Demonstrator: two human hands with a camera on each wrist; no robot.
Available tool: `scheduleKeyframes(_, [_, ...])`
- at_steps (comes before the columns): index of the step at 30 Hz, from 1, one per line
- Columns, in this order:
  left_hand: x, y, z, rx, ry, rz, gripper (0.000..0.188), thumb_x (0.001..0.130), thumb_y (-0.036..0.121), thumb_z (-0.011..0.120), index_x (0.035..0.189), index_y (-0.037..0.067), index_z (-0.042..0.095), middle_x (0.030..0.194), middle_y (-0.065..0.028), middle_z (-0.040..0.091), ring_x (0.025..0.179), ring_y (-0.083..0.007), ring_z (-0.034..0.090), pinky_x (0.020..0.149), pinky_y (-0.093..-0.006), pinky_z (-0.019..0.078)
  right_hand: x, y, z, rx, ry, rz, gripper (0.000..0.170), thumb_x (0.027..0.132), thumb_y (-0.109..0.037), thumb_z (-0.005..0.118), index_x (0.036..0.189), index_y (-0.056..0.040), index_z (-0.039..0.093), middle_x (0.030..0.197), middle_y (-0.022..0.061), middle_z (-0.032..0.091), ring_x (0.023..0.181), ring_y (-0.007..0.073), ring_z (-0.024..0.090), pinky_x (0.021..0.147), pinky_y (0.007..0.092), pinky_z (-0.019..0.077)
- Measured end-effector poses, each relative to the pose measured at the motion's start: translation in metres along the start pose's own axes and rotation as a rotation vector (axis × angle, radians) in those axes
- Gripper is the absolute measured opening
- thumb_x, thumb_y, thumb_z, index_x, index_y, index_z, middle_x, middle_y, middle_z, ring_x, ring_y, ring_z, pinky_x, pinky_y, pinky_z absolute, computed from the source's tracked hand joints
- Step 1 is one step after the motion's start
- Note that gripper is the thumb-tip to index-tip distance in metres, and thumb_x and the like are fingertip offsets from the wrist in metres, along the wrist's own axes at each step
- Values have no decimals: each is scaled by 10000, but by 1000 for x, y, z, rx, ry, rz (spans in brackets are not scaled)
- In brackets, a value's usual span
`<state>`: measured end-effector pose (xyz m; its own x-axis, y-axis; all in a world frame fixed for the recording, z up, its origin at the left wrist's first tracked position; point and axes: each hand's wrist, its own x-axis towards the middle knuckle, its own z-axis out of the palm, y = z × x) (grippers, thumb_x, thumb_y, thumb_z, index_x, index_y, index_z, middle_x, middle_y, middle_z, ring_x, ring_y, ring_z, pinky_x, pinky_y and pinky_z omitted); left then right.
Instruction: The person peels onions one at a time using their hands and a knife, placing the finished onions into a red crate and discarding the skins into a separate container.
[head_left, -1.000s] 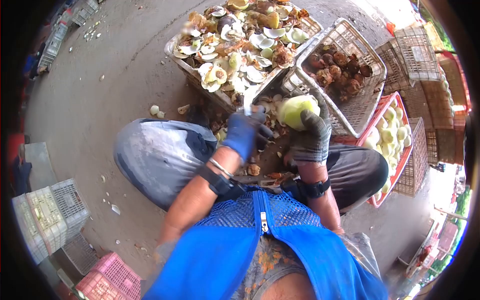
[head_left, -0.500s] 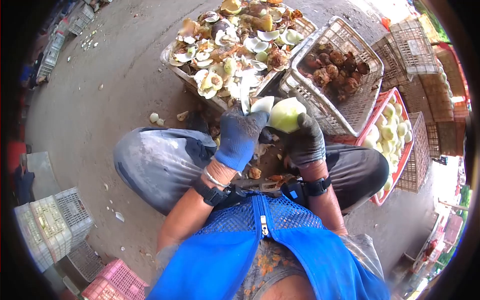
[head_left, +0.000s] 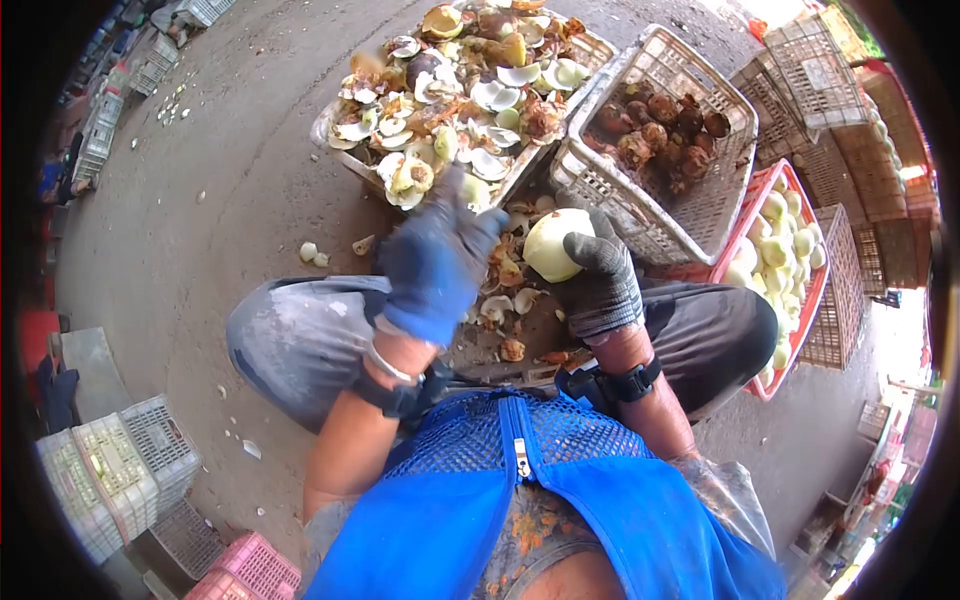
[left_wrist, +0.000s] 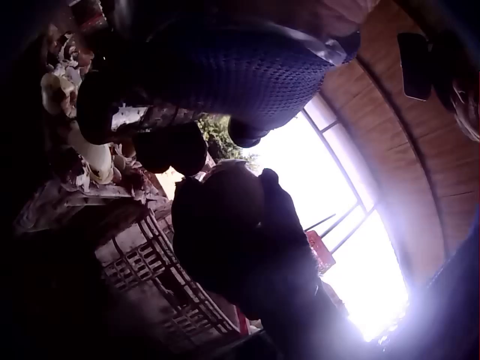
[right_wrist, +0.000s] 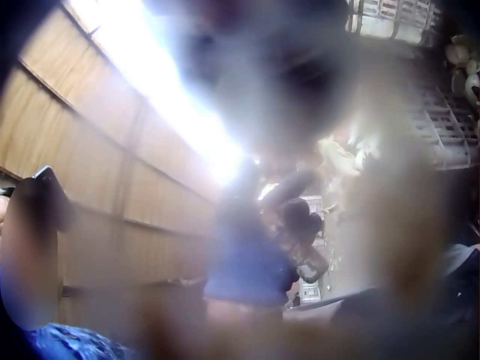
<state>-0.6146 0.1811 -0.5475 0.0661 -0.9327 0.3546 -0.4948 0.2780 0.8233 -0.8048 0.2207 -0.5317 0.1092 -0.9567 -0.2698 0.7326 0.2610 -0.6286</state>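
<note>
My right hand [head_left: 600, 275], in a grey-and-black knit glove, holds a peeled pale onion [head_left: 551, 247] in front of my right knee, thumb over its side. To its left is my left hand [head_left: 436, 258] in a blue glove, blurred and apart from the onion, close to the near edge of the crate of peelings [head_left: 322, 128]. Its fingers are curled round a small knife [left_wrist: 129, 115], whose blade shows as a pale strip in the left wrist view and is hidden in the head view.
A grey crate [head_left: 690, 232] with several brown unpeeled onions stands at the front right. Beside it is a red crate [head_left: 812, 285] of peeled onions. Peel scraps [head_left: 497, 308] litter the ground between my knees. Stacked crates [head_left: 110, 470] stand at the lower left.
Half a second ago both hands met at the onion, a thick piece of peel between them. The left hand has since pulled away left, toward the peelings. The onion now looks smoother and whiter.
</note>
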Motion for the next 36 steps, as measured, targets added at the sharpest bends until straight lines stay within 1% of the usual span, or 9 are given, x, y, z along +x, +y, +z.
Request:
scheduleKeyframes(5, [-22,39,4,82,-76,243,449,877,202,730,1287,28,673,912,-191,739,736,-344,728,673,-408,585,0,7,-1,-240,46,-53,698,764,-196,751,1392,24,540,1183,102,653,1086,214,618,974,359,503])
scheduleKeyframes(7, [-23,49,0,179,-202,109,379,919,135,670,1272,-2,681,1038,-209,754,929,-257,758,803,-349,579,-1,7,-3,-343,56,-86,714,751,-208,743,1398,19,546,1194,96,650,1100,208,612,980,350,495])
scheduleKeyframes(10, [-19,37,8,29,-127,-93,335,915,110,658,1224,-11,705,1025,-195,762,932,-251,758,808,-352,578,-9,5,7,-401,-13,-152,752,735,-229,744,1415,18,541,1222,98,644,1123,205,602,994,346,485])
scheduleKeyframes(13, [-17,35,-1,-22,-103,-42,282,914,86,648,1162,-24,726,1025,-175,769,918,-230,752,815,-349,576,-4,3,-1,-617,-48,-141,795,725,-261,773,1429,19,533,1265,105,630,1147,208,594,1005,345,478])
scheduleKeyframes(17, [-9,48,-15,-106,-56,20,221,888,67,635,1065,21,759,957,-171,765,875,-307,761,779,-370,596,-3,7,3,-80,-94,1,872,747,-279,803,1495,2,453,1315,133,614,1186,256,613,1026,378,502])
scheduleKeyframes(21, [-9,52,-17,-104,-134,144,226,892,62,627,1073,27,758,958,-167,767,876,-307,758,788,-365,595,3,8,1,-45,-105,186,782,804,-254,798,1456,22,464,1292,130,634,1155,250,642,964,391,551])
scheduleKeyframes(25, [-5,40,-17,40,-77,139,249,912,39,625,1130,-7,734,1026,-150,768,928,-219,735,836,-338,563,2,8,5,-70,-59,104,716,814,-194,767,1435,22,482,1266,132,644,1105,234,657,932,366,561])
scheduleKeyframes(29, [13,14,-12,92,72,142,185,887,92,647,1015,44,771,912,-160,761,826,-324,752,751,-385,598,3,10,3,11,-121,77,697,814,-167,751,1428,31,489,1281,145,635,1117,237,653,947,348,554])
scheduleKeyframes(36, [20,-12,-10,439,-13,58,232,881,154,653,1067,91,777,806,-185,719,699,-372,698,639,-451,565,1,6,-6,255,-123,52,649,846,-188,733,1425,-56,471,1217,172,629,1140,325,625,973,509,545])
